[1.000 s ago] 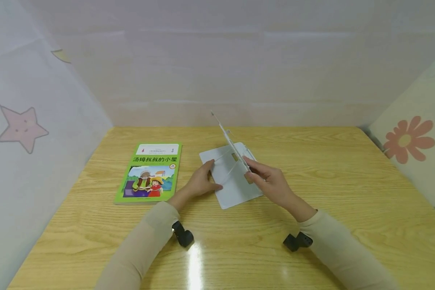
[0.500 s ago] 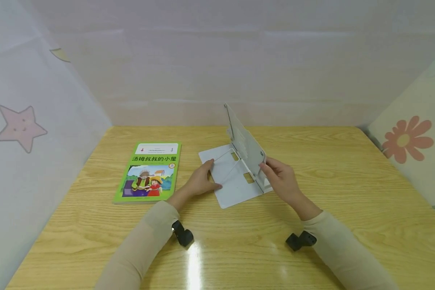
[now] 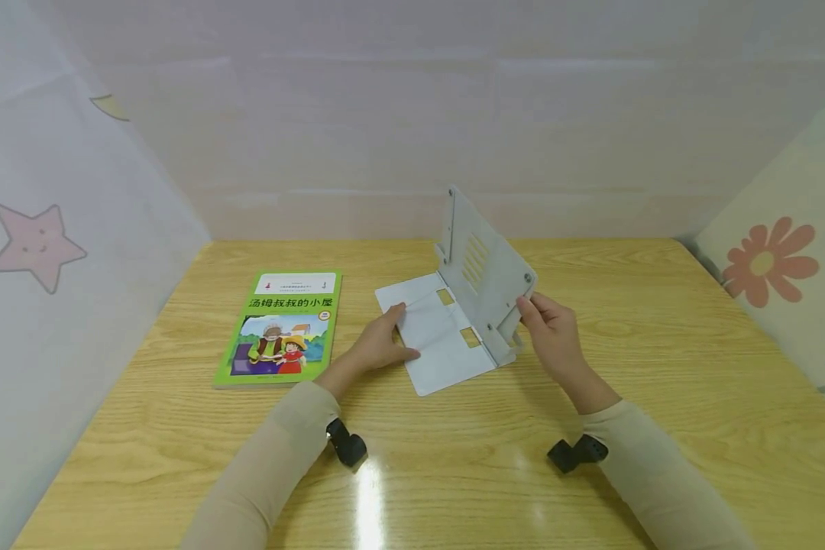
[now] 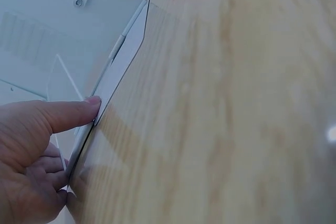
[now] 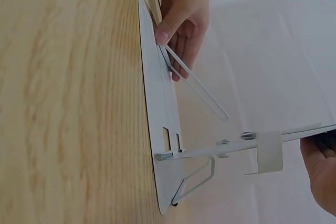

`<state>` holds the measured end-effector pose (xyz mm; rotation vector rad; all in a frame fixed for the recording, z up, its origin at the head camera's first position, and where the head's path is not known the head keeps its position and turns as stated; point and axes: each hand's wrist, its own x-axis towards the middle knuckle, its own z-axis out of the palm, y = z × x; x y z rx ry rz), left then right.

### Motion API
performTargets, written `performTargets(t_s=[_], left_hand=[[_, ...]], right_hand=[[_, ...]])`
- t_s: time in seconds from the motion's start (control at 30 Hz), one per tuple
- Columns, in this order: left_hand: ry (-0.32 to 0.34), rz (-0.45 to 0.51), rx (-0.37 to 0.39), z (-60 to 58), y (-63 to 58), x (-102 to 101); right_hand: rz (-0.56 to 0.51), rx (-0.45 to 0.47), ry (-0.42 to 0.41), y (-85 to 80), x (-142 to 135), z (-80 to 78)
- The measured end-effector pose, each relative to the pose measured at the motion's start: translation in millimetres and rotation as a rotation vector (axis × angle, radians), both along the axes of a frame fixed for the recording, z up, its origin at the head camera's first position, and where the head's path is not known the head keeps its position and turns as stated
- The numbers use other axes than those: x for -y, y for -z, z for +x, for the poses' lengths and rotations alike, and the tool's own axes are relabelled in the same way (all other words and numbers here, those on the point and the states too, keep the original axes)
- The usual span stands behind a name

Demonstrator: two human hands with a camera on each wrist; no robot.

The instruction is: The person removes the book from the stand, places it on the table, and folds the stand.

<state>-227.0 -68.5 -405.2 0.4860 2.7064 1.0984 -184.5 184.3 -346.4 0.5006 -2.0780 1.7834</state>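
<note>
A white metal book stand stands unfolded mid-table, its flat base plate (image 3: 443, 351) low and its slotted back panel (image 3: 498, 286) tilted up from the hinge. My left hand (image 3: 378, 344) grips the base's left edge, thumb on one face and fingers at the other. With thumb and fingers, my right hand (image 3: 557, 332) pinches the panel's right edge near its upper corner. In the right wrist view, a thin wire support (image 5: 197, 80) rises from the base beside the left thumb, and a bent clip (image 5: 270, 153) sits on the panel's edge.
A green picture book (image 3: 285, 344) with Chinese characters lies left of my left hand. The wooden table (image 3: 660, 328) meets a pale cloth backdrop (image 3: 385, 137) behind, with printed star and flower side walls.
My right hand has moved right, swinging the back panel away from the base so that its slotted face shows. The left hand has held its place on the base.
</note>
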Motion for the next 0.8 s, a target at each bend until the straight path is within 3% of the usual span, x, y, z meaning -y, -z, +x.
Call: performTargets(t_s=[0.5,0.8], left_hand=[[0.039,-0.062,-0.006,2.4,-4.0,-0.1],[0.035,-0.052,0.004,2.9,-3.9,-0.2]], right_hand=[[-0.083,-0.018,-0.067,1.1,-2.2,0.0],[-0.098,-0.032,-0.041,0.2,1.7,1.1]])
